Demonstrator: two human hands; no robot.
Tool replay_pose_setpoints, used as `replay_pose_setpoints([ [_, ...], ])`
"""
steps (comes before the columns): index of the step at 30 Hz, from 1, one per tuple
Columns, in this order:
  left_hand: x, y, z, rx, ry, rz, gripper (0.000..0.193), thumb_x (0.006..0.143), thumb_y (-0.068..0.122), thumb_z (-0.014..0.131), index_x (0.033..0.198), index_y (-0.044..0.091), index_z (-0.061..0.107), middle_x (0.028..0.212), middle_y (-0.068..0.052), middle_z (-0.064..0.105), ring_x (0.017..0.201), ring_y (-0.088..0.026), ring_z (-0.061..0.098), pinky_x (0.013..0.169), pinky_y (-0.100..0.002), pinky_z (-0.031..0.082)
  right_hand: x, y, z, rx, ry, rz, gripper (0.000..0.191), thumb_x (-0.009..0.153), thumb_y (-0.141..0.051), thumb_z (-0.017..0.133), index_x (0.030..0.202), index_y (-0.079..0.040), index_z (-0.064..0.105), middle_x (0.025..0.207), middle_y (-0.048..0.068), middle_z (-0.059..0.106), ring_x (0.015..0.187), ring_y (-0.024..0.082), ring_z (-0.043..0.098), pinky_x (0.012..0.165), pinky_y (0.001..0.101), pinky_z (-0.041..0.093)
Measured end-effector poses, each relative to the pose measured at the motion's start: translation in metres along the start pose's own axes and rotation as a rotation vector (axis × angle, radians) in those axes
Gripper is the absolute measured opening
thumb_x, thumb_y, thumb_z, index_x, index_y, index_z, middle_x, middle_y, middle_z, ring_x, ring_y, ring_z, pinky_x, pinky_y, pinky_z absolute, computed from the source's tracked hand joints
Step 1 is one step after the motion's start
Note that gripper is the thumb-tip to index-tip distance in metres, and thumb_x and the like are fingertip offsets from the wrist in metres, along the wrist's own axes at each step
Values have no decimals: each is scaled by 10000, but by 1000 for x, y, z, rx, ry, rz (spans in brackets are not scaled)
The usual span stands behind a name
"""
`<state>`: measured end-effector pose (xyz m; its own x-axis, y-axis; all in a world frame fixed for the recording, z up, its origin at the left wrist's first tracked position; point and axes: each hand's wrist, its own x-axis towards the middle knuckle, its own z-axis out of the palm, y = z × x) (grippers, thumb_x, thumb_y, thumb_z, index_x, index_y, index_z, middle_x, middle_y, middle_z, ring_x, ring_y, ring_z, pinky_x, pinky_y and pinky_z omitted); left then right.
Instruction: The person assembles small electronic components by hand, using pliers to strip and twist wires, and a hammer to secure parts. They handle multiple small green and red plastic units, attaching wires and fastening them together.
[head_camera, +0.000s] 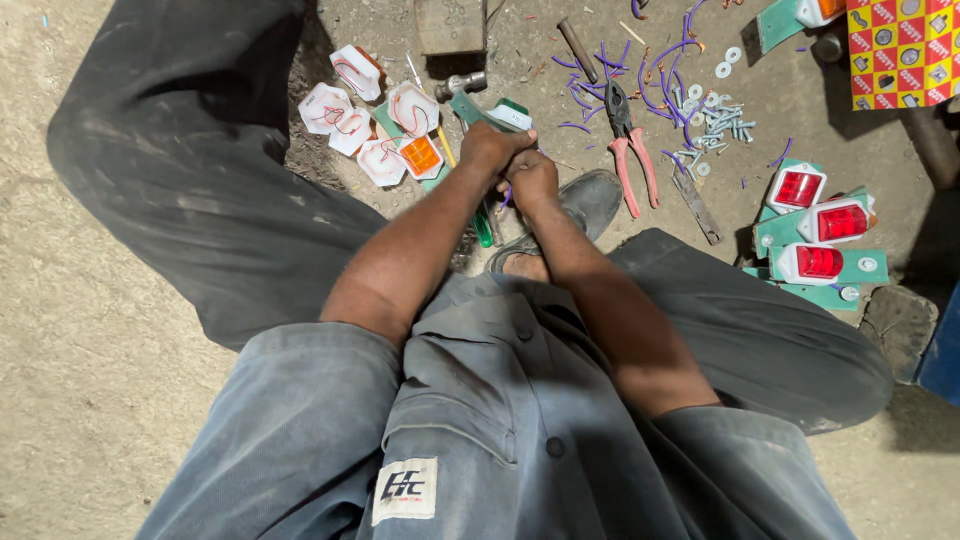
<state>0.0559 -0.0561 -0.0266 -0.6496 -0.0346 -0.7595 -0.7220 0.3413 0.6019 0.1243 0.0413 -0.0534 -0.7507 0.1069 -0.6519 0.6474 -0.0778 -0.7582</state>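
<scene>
In the head view, the person sits on the dirt floor and looks down at both hands, which meet near the middle. The left hand (492, 146) is curled tight around a green bracket with a white lamp body (497, 113), which sticks out at 12 o'clock from the fist. The right hand (530, 178) is closed too and presses against the left one; I cannot tell what it grips, maybe a purple wire. At 10 o'clock lie open white lamp shells with wires inside (362, 115), so those look not done. At 3 o'clock sit three finished red lamps on green brackets (818, 222). At 1 o'clock lie red-handled pliers (628, 150), purple wire scraps (650, 70) and a little pile of screws (722, 118).
</scene>
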Motion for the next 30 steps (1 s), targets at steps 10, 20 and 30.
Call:
replay_pose_setpoints([
  [10, 14, -10, -23, 49, -421, -280, 527, 1001, 510, 629, 979, -15, 676, 758, -108, 618, 602, -228, 549, 515, -401, 468, 7, -5, -17, 333, -96, 282, 93, 947, -111, 661, 978, -24, 668, 783, 78, 692, 608, 163, 643, 536, 307, 533],
  [20, 6, 3, -51, -67, -361, -122, 300, 772, 229, 915, 806, 2, 722, 711, -76, 691, 555, -158, 580, 489, -334, 451, -1, -9, -11, -469, 140, -30, 139, 899, -104, 649, 835, -24, 743, 661, 77, 727, 561, 157, 697, 543, 284, 530],
  [30, 7, -4, -11, -386, -89, -211, 237, 836, 115, 851, 787, -71, 713, 699, -156, 704, 456, -213, 600, 407, -402, 457, -5, -6, 7, -88, 18, 32, 102, 916, -50, 644, 861, 13, 701, 696, 86, 712, 565, 148, 659, 506, 295, 527],
])
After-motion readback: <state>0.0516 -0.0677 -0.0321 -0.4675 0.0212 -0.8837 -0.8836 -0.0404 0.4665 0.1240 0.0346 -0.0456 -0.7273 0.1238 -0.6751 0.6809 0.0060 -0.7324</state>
